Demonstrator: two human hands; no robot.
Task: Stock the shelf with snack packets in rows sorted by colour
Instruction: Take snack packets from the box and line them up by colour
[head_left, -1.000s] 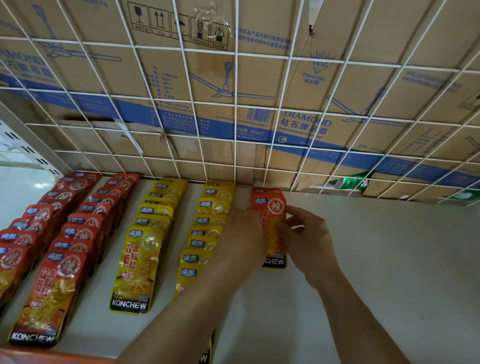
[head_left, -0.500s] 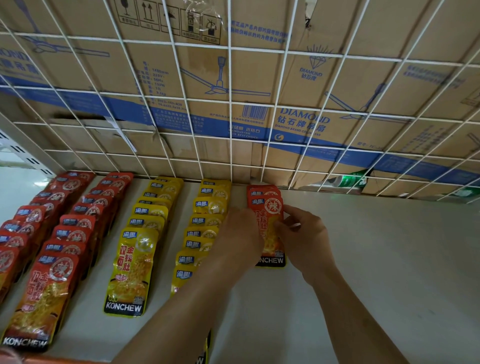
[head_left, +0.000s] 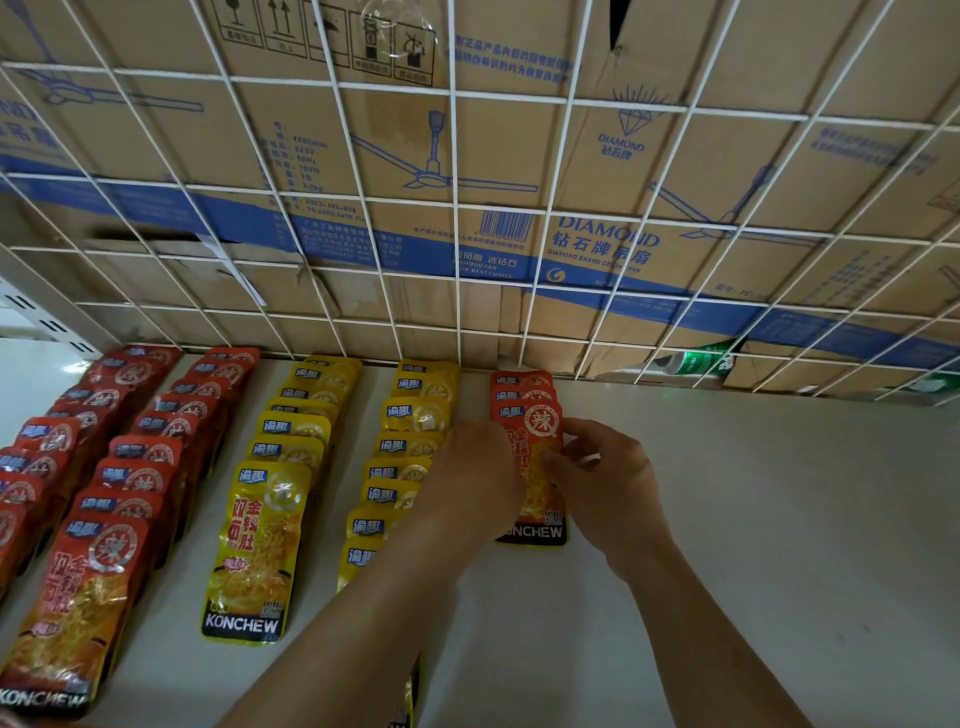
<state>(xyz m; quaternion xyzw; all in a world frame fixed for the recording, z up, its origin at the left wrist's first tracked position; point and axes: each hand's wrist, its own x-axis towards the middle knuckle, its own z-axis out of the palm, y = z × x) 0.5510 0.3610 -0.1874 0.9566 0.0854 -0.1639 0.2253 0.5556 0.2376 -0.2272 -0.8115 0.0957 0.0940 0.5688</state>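
- Hands close together but not touching, both at one orange pkt (head_left: 537, 431) that lies flat btwn them.
- R hand (head_left: 610, 488): thumb (head_left: 553, 465) on the pkt's face, forefinger curled over its R edge, so I'm pinching that edge.
- L hand (head_left: 475, 483): knuckles up, covering the pkt's L edge. Fingertips are hidden under the hand, so can't tell if I'm gripping or only resting on it.
- Orange pkt: face up, black "KONCHEW" band nearest me and showing below both hands. Its top overlaps two more orange pkts (head_left: 522, 382) beyond my fingers. The far one sits right by the wire grid (head_left: 453, 205).
- Just L of L hand: yellow row (head_left: 410, 415), pkts overlapping like shingles, running from the grid toward me and under my L forearm.
- Further L: second yellow row (head_left: 291, 452), same overlap, front pkt fully in view.
- Further L again: red rows (head_left: 150, 452), also shingled, w/ the outermost cut off by the frame edge.
- R of R hand and under both forearms: white shelf (head_left: 753, 545).
- Beyond hands, behind the grid: cardboard boxes (head_left: 519, 156) w/ blue ceiling-fan drawings, a blue band & "DIAMOND" print.
- Beyond & R of R hand, behind the grid at shelf level: green-white item (head_left: 701, 361) on its side. Can't tell what it is.
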